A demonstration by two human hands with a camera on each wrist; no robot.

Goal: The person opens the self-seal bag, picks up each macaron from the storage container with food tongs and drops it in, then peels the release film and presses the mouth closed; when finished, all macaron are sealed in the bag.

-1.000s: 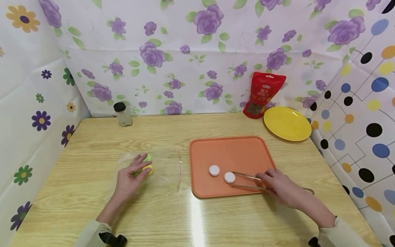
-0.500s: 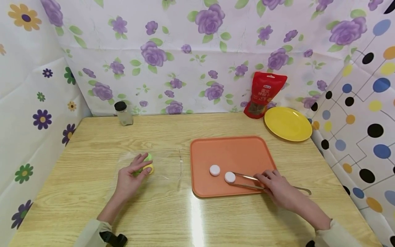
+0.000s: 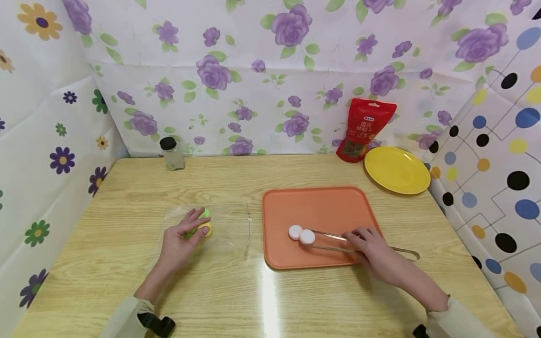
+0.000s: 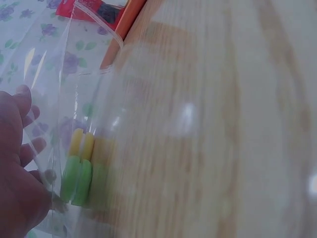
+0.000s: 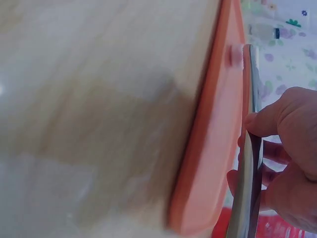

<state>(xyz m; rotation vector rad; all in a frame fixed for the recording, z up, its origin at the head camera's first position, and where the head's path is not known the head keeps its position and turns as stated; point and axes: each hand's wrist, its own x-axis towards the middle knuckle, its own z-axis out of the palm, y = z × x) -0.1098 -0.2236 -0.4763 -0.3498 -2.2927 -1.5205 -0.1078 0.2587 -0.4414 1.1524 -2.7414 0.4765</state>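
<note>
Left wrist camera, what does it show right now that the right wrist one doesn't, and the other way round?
Only the left wrist view shows the left hand at a clear plastic bag, with a yellow macaron and a green macaron seen through it.

Only the right wrist view shows the right hand holding metal tongs, plus a small jar. A pale blur near the tongs' tip is too unclear to name.

Both share the orange tray, the red pouch, the wooden table and the flowered backdrop.

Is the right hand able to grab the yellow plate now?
Probably not easily: the right hand is busy holding the tongs, though nothing tall blocks its way to the yellow plate.
</note>
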